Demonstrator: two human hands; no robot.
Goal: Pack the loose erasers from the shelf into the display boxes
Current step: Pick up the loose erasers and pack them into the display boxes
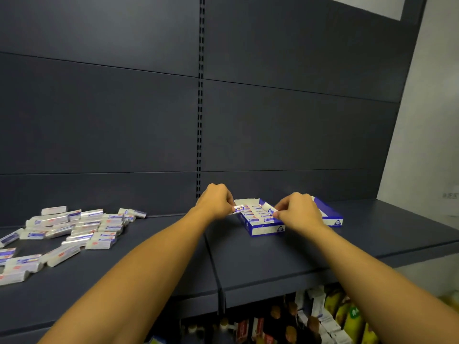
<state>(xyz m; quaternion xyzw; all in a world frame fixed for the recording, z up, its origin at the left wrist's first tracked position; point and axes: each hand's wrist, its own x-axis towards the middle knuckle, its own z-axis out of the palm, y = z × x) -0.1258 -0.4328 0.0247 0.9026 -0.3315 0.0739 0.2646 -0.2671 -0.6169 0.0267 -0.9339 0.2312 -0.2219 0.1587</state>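
Both hands over the display box (260,220) near the shelf's (273,264) back edge, right of middle. Left hand (215,203), fingers curled, pinching an eraser (239,209) at the box's left rim. Right hand (296,213) pinching the right rim. Rows of erasers already inside. Second box (330,214) just beside, nearer the right edge. Loose erasers (72,227) scattered toward the left edge.

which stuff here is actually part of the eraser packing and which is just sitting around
Part of the job:
- loose erasers scattered on the shelf
- display box, partly filled
- second display box behind the right hand
- eraser pinched by the left hand
- right hand at the box's edge

Just lying about:
- bottles and cartons on the lower shelf
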